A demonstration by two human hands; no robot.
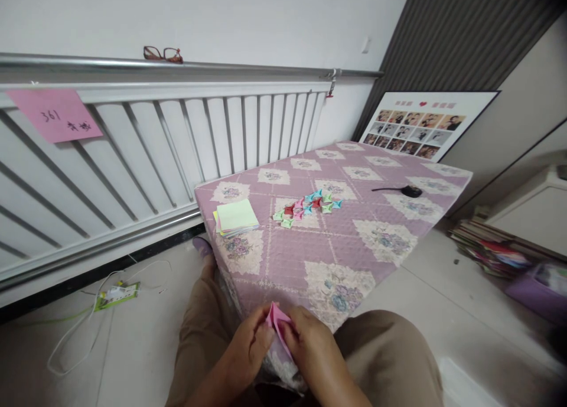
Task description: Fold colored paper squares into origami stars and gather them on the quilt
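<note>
Between my two hands, just over the near corner of the table, is a piece of folded pink paper (275, 316) with a pointed top. My left hand (254, 339) pinches its left side. On the other side, my right hand (308, 336) has its fingers closed on the paper, partly covering it. Farther up the cloth lies a cluster of small folded paper pieces (305, 207) in red, pink, blue and green. To their left sits a stack of square coloured paper (238, 216) with a pale green sheet on top.
A purple flowered cloth (287, 259) covers the table. A black object with a thin handle (410, 191) lies at its right. Behind stand a white radiator (248, 123) and a photo board (416, 126). Glasses (163, 54) rest on the pipe; a power strip (117, 296) lies on the floor.
</note>
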